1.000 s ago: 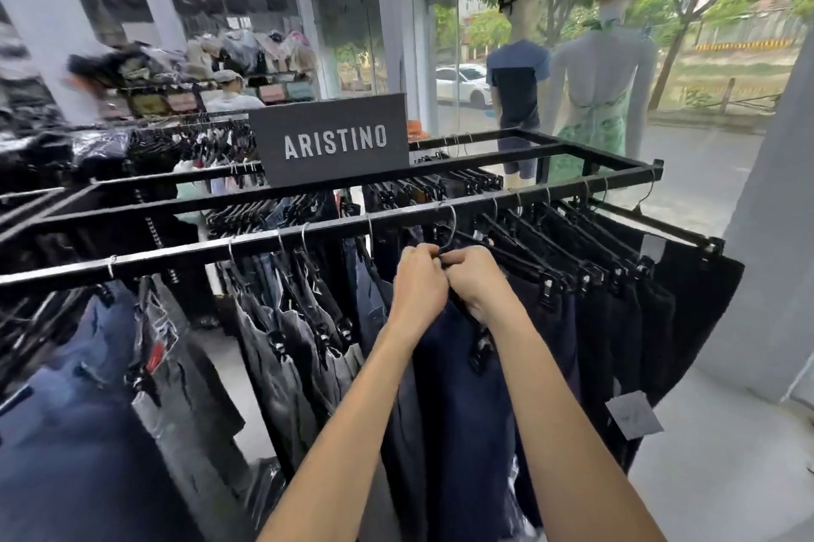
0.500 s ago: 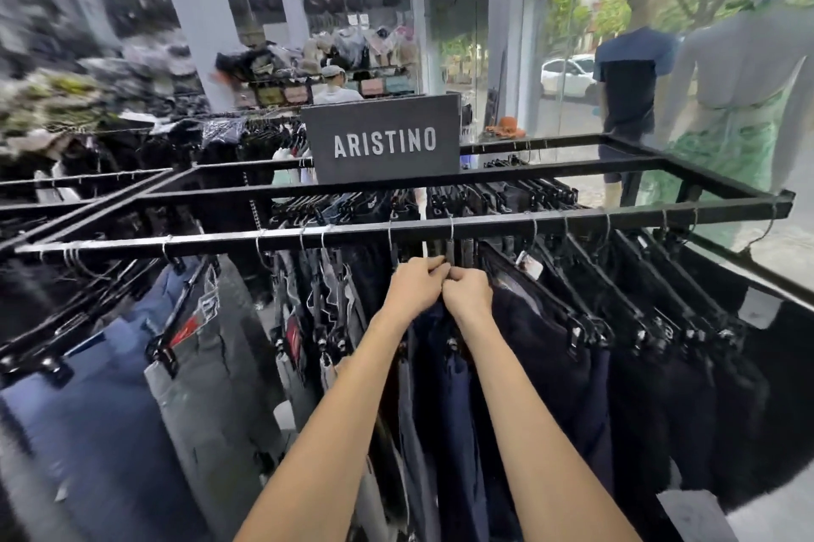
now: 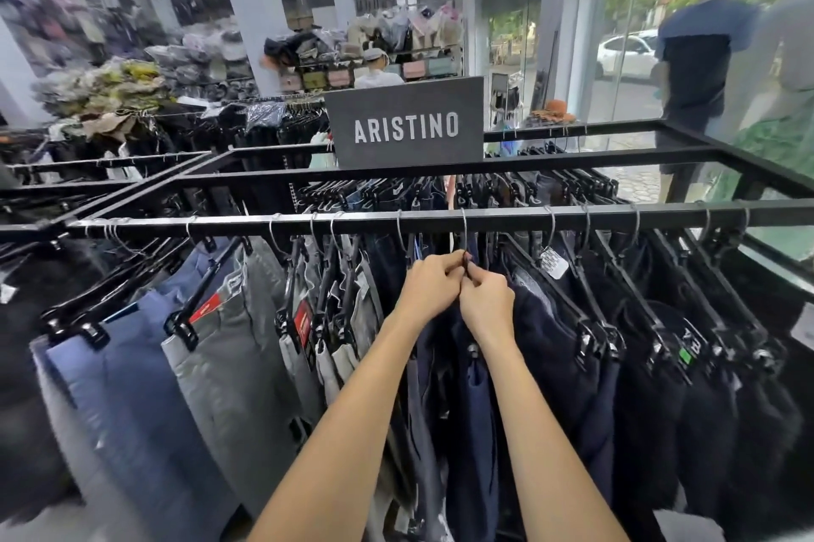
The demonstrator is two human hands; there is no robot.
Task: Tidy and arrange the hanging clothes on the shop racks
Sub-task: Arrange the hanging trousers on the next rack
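Pinching the hanger (image 3: 464,235) neck, left grip (image 3: 434,287) and right grip (image 3: 486,304) stay clenched together (knuckles touching) beneath the rail (image 3: 220,227) at 12 o'clock. The trousers (image 3: 473,409) now hang clear of neighbours at 3 o'clock, so the spacing looks nearly set.

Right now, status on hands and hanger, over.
Left hand, right hand both pinching the hanger below the rail. Navy trousers hanging from it. Neighbouring hangers crowd both sides.

A dark sign (image 3: 407,127) (ARISTINO) stands left of a mannequin (image 3: 698,56).
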